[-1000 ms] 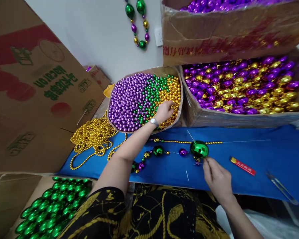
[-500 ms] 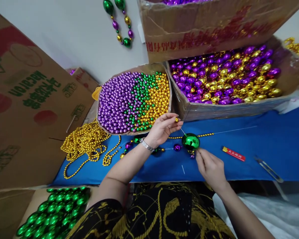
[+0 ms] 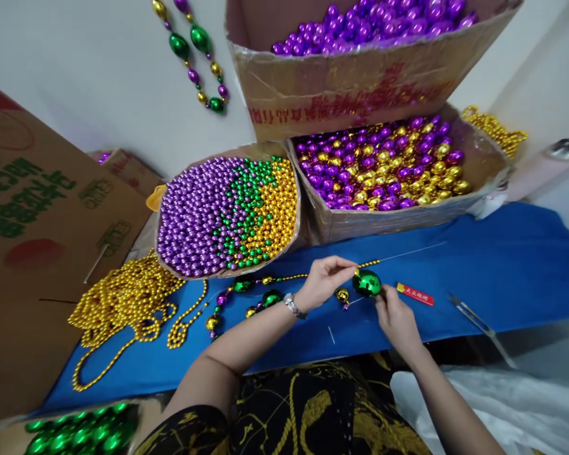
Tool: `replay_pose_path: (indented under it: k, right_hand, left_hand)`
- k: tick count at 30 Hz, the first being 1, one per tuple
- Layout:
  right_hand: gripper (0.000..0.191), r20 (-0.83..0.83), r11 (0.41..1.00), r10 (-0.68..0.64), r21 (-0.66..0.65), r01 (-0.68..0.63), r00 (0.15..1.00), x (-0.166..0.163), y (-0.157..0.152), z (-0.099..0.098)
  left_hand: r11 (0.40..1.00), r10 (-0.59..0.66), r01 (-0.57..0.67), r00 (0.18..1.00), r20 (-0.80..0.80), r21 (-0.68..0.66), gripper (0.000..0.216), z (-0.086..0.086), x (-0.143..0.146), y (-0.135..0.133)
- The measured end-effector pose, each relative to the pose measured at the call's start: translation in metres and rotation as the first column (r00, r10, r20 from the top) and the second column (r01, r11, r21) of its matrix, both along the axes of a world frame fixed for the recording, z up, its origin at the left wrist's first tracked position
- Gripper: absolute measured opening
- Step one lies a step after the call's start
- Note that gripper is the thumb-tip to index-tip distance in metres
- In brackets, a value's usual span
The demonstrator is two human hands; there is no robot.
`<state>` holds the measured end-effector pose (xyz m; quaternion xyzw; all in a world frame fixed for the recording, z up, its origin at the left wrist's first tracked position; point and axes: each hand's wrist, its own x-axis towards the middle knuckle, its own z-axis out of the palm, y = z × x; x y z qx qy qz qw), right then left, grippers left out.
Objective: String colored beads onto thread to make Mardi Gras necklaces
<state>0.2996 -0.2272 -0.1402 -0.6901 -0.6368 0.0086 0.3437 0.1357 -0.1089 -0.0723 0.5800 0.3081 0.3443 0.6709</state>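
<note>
Both hands work over the blue cloth at a large shiny green bead (image 3: 367,284). My left hand (image 3: 326,279), a silver bracelet at its wrist, pinches a small gold bead (image 3: 357,272) right against the green one's upper left side. With thumb and fingers closed, my right hand (image 3: 399,321) holds the green bead at its lower right. A gold bead (image 3: 342,295) with a tiny purple one under it sits just below my left fingertips. Left of the hands, a strung bead necklace (image 3: 222,297) of green, purple and gold lies partly behind my left forearm.
Behind the hands stand a box of small purple, green and gold beads (image 3: 227,212) and a carton of larger beads (image 3: 384,164). Gold bead chains (image 3: 123,303) heap at left. A red-labelled piece (image 3: 416,294) and metal thread snips (image 3: 471,314) lie right. Green beads (image 3: 83,433) fill a lower box.
My left hand has brought the small gold bead down along the string to the green bead, closing the gap between them. The camera view has also shifted.
</note>
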Motion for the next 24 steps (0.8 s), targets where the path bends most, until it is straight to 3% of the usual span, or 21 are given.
replay_pose_path:
  k: [3, 6, 8, 11, 15, 16, 18, 19, 21, 24]
  right_hand:
    - [0.025, 0.034, 0.999, 0.025, -0.048, -0.023, 0.999, 0.019, -0.008, -0.018]
    - [0.030, 0.065, 0.999, -0.050, 0.002, 0.050, 0.997, 0.026, -0.010, -0.011]
    - [0.033, 0.053, 0.997, -0.053, 0.066, 0.049, 0.997, 0.023, -0.003, 0.004]
    - [0.032, 0.005, 0.984, 0.052, 0.173, -0.052, 0.999, 0.015, 0.014, 0.030]
    - [0.019, -0.103, 0.964, 0.164, 0.230, -0.137, 0.981, 0.010, 0.028, 0.051]
    - [0.018, -0.142, 0.966, 0.164, 0.223, -0.130, 0.976, 0.010, 0.029, 0.053]
    - [0.019, -0.224, 0.977, 0.142, 0.190, -0.099, 0.964, 0.010, 0.028, 0.053]
    - [0.019, -0.258, 0.982, 0.130, 0.169, -0.088, 0.957, 0.009, 0.027, 0.052]
    - [0.020, -0.301, 0.985, 0.131, 0.145, -0.091, 0.944, 0.007, 0.025, 0.049]
    - [0.021, -0.275, 0.979, 0.153, 0.170, -0.108, 0.949, 0.002, 0.026, 0.047]
  left_hand:
    - [0.981, -0.024, 0.041, 0.996, -0.092, 0.189, 0.019, -0.019, 0.012, -0.003]
    - [0.931, -0.035, 0.094, 0.985, -0.171, 0.353, 0.018, -0.012, 0.016, -0.001]
    - [0.895, -0.053, 0.134, 0.979, -0.198, 0.425, 0.019, 0.006, 0.017, 0.001]
    - [0.838, -0.091, 0.179, 0.977, -0.191, 0.515, 0.019, 0.043, 0.019, 0.006]
    - [0.712, -0.182, 0.292, 0.955, -0.233, 0.638, 0.022, 0.094, 0.021, 0.034]
    - [0.670, -0.142, 0.297, 0.951, -0.274, 0.681, 0.024, 0.104, 0.021, 0.048]
    - [0.569, 0.094, 0.269, 0.918, -0.386, 0.777, 0.026, 0.122, 0.023, 0.085]
    - [0.511, 0.266, 0.267, 0.854, -0.446, 0.817, 0.025, 0.128, 0.024, 0.107]
    - [0.452, 0.523, 0.371, 0.626, -0.579, 0.811, 0.024, 0.134, 0.030, 0.149]
    - [0.516, 0.613, 0.569, 0.277, -0.740, 0.640, 0.026, 0.136, 0.043, 0.194]
